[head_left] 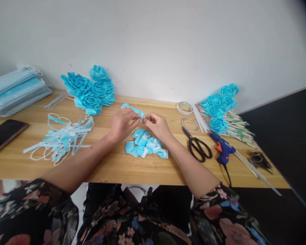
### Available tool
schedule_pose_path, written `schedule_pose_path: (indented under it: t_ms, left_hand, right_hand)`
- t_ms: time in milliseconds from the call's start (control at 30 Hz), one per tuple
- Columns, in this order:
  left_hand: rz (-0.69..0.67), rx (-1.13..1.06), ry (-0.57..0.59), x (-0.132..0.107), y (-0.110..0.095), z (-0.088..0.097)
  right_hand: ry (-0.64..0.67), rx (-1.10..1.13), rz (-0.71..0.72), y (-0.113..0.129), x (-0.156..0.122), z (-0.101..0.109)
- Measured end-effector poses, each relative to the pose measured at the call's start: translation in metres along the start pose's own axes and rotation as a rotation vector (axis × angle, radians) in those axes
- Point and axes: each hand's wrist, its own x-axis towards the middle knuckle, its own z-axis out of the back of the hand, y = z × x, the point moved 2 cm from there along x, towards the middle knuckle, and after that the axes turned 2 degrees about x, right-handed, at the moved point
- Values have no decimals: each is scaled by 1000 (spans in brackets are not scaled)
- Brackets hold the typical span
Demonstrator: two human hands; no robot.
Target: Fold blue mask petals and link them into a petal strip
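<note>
Both hands meet over the middle of the wooden table (109, 172). My left hand (124, 123) and my right hand (156, 125) pinch a small blue petal piece (142, 115) between their fingertips; its exact shape is partly hidden by the fingers. Behind the hands lies a row of blue petal pieces (125, 105), partly covered by my left hand. Just in front of the hands is a loose pile of blue petal pieces (146, 145), several with white strips on them.
Blue flowers (88, 90) stand back left, more blue flowers (219, 103) back right. Left are cut mask strips (63, 136), a phone (6, 134) and face masks (15, 90). Right are tape rolls (185, 108), scissors (199, 146), a glue gun (223, 148) and sticks (247, 165).
</note>
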Motion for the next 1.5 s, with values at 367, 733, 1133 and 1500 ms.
schedule_pose_path:
  t_ms: [367, 733, 1133, 1500]
  left_hand:
    - [-17, 127, 49, -2, 5, -2]
    - [-27, 164, 66, -1, 2, -2]
    - [-90, 270, 59, -2, -2, -3]
    - [-53, 179, 66, -2, 4, -3]
  right_hand:
    - [-5, -49, 17, -3, -1, -2]
    - [-27, -164, 83, 0, -2, -4]
    - [-30, -156, 61, 0, -3, -5]
    - [-29, -96, 49, 0, -2, -2]
